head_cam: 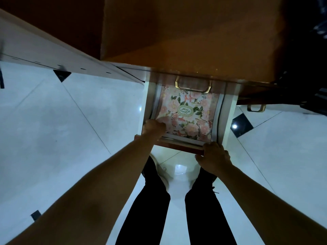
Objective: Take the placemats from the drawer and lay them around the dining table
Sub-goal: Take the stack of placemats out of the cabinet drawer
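An open drawer [223, 110] juts out from a wooden cabinet below me. Inside lies a pink floral placemat [192, 119] with a green oval label in its middle. My left hand [153, 127] reaches into the drawer's near left corner, fingers curled at the placemat's edge; whether they grip it I cannot tell. My right hand [215, 159] holds the drawer's wooden front edge [178, 146] at its right end. How many placemats lie underneath is hidden.
A brass handle [193, 85] shows on the drawer above, another brass handle [256, 108] to the right. The cabinet top [185, 32] fills the upper view. Glossy white floor tiles [62, 129] with black diamond insets surround my legs. A white ledge [44, 48] runs at upper left.
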Available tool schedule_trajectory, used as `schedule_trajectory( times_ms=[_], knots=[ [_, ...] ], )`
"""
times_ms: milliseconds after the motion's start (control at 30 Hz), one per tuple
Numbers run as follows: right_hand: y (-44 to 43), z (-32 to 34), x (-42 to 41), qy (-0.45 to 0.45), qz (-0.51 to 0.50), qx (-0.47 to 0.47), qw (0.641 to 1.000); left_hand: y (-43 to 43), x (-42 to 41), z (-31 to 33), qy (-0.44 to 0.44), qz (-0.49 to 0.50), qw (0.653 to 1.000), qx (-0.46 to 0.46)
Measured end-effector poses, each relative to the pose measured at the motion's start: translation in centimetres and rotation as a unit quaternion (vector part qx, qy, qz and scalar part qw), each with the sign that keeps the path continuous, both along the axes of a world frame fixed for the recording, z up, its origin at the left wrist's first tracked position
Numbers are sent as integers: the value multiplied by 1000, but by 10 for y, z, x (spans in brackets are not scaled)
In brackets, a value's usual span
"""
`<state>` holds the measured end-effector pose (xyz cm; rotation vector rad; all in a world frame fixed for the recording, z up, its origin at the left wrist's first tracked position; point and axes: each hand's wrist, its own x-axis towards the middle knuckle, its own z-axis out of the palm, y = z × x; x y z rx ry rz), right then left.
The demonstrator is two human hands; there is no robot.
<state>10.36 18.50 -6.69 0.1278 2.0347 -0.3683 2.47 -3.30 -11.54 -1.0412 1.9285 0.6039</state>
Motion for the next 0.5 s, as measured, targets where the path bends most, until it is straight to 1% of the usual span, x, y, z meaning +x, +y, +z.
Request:
schedule_trajectory(
  times_ms=[67,100,200,300,367,433,500],
  knots=[
    [0,0,2,-1,0,2,1000,3,-6,-3,-11,62,998,15],
    [0,0,3,-3,5,4,1000,5,-7,-4,-11,65,998,3],
    [0,0,5,-2,17,4,1000,11,-9,-11,-30,12,998,-47],
    [0,0,5,-6,14,4,1000,17,-11,-18,-50,35,996,-69],
    [0,-1,5,-8,7,7,1000,17,-9,-24,-60,18,995,-73],
    [1,-4,4,-5,-24,14,1000,17,-4,-30,-70,-19,995,-71],
    [2,-9,1,-11,-68,16,997,15,0,-35,-69,-23,995,-73]
  ],
)
